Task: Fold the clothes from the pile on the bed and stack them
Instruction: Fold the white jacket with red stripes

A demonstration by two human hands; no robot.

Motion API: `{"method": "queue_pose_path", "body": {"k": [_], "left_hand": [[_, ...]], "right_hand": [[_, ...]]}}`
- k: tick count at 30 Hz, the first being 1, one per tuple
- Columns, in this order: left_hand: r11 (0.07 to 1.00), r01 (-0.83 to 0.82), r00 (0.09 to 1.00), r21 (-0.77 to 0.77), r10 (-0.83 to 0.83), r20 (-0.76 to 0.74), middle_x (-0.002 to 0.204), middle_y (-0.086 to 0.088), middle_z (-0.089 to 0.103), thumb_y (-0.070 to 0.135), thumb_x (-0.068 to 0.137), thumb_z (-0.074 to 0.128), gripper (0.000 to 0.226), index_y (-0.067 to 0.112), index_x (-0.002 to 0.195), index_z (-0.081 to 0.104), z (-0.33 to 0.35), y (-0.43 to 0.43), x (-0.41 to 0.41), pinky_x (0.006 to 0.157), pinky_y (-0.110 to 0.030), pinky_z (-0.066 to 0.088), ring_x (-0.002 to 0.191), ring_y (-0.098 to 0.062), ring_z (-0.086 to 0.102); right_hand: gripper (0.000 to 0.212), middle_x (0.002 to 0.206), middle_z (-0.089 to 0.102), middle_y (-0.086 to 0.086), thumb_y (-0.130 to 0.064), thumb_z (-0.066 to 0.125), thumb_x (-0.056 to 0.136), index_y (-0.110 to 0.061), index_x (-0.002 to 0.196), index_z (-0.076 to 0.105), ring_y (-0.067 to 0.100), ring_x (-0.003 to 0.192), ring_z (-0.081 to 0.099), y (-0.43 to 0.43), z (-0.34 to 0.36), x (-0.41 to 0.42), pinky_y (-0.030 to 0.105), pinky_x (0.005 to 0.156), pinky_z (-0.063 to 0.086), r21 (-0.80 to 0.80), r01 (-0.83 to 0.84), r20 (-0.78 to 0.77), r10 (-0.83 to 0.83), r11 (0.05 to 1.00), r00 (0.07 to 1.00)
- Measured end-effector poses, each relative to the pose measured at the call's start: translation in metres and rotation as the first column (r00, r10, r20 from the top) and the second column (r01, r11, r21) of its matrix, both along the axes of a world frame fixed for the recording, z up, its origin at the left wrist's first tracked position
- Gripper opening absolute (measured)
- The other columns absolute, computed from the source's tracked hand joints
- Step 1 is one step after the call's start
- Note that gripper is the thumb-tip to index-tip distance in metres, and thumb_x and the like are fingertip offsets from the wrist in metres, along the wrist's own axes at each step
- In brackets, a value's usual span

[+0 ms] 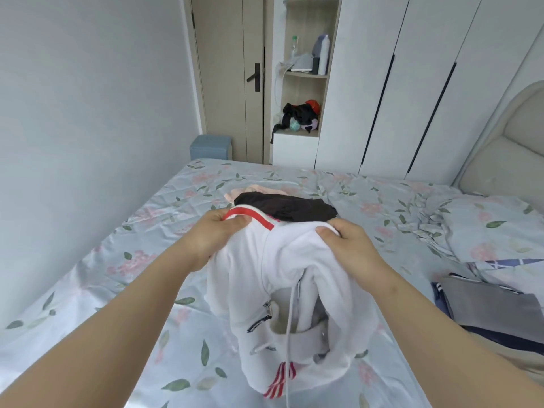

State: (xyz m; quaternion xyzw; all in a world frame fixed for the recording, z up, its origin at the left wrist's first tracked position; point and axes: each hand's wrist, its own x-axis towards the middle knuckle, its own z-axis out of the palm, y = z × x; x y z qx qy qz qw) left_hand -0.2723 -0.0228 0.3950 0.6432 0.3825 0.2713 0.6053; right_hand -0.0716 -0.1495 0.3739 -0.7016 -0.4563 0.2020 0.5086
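Above bed (123, 231), left hand (213, 234), right hand (346, 240) outstretched, gripping white hoodie (265, 290)

Bare forearms (117, 313) run from 7 and 5 o'clock to the left hand (217, 235) and right hand (351, 244); thumbnails (323, 231) are trimmed short.

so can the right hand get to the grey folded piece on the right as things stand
Probably not yet: the right hand grips the white garment. The grey folded piece lies uncovered beside that forearm, so letting go should free the way.
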Motion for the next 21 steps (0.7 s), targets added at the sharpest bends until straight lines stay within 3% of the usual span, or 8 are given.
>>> {"method": "queue_pose_path", "body": {"k": [5,8,10,12,15,18,21], "left_hand": [[0.982,0.131,0.979,0.139,-0.106,-0.173,0.103,-0.002,0.067,0.017,0.086,0.068,0.018,0.024,0.103,0.065,-0.011,0.032,-0.049,0.08,-0.023,0.045,0.094,-0.015,0.061],[0.948,0.317,0.91,0.021,-0.298,-0.287,0.113,0.018,0.053,0.025,0.084,0.069,0.046,0.039,0.122,0.047,-0.018,0.059,-0.073,0.09,-0.02,0.038,0.106,-0.006,0.051],[0.904,0.424,0.866,-0.049,-0.421,-0.268,0.117,0.019,0.059,0.026,0.088,0.066,0.037,0.041,0.12,0.054,-0.022,0.07,-0.079,0.1,-0.023,0.037,0.113,-0.004,0.052],[0.876,0.479,0.849,-0.052,-0.477,-0.228,0.111,0.017,0.068,0.022,0.092,0.061,0.022,0.041,0.098,0.071,-0.024,0.087,-0.086,0.107,-0.027,0.036,0.115,-0.003,0.056],[0.913,0.401,0.906,-0.071,-0.407,-0.114,0.103,0.014,0.071,0.015,0.093,0.058,0.028,0.034,0.083,0.076,-0.027,0.112,-0.095,0.108,-0.03,0.037,0.111,-0.008,0.059],[0.927,0.335,0.942,-0.169,-0.331,0.054,0.098,0.008,0.073,0.012,0.093,0.055,0.028,0.027,0.081,0.076,-0.027,0.134,-0.103,0.096,-0.031,0.048,0.101,-0.013,0.064],[0.917,0.284,0.95,-0.28,-0.229,0.212,0.092,0.001,0.074,0.012,0.092,0.054,0.023,0.023,0.087,0.074,-0.026,0.154,-0.109,0.076,-0.029,0.056,0.084,-0.014,0.07]], "right_hand": [[0.015,0.074,0.057,-0.003,-0.012,0.056,0.091,-0.011,0.076,0.061,0.012,0.073,0.05,0.053,0.006,-0.046,0.027,0.07,0.039,0.002,-0.069,0.051,0.069,0.998,0.996],[0.016,0.072,0.059,-0.005,-0.009,0.058,0.088,-0.012,0.073,0.062,0.008,0.07,0.051,0.097,0.012,-0.086,0.027,0.072,0.041,-0.012,-0.145,0.066,0.146,0.989,0.987],[0.016,0.071,0.063,-0.002,-0.006,0.057,0.086,-0.003,0.071,0.062,0.007,0.069,0.055,0.113,0.019,-0.109,0.028,0.07,0.043,-0.038,-0.245,0.094,0.248,0.969,0.964],[0.017,0.071,0.066,0.008,0.0,0.053,0.083,0.007,0.068,0.059,0.014,0.068,0.059,0.132,0.021,-0.129,0.029,0.07,0.048,-0.006,-0.301,0.047,0.301,0.954,0.953],[0.016,0.07,0.063,0.002,0.004,0.054,0.087,0.008,0.074,0.063,0.0,0.062,0.058,0.156,0.015,-0.143,0.013,0.06,0.047,0.089,-0.187,-0.1,0.196,0.978,0.975],[0.013,0.085,0.062,-0.008,-0.005,0.054,0.093,-0.006,0.089,0.066,-0.005,0.073,0.057,0.175,-0.001,-0.142,0.006,0.07,0.044,0.115,0.003,-0.177,0.018,0.993,0.984],[0.015,0.085,0.057,-0.007,-0.012,0.047,0.097,-0.008,0.098,0.062,0.008,0.081,0.053,0.183,-0.029,-0.134,0.016,0.074,0.041,-0.04,0.237,-0.257,-0.239,0.971,0.936]]}}
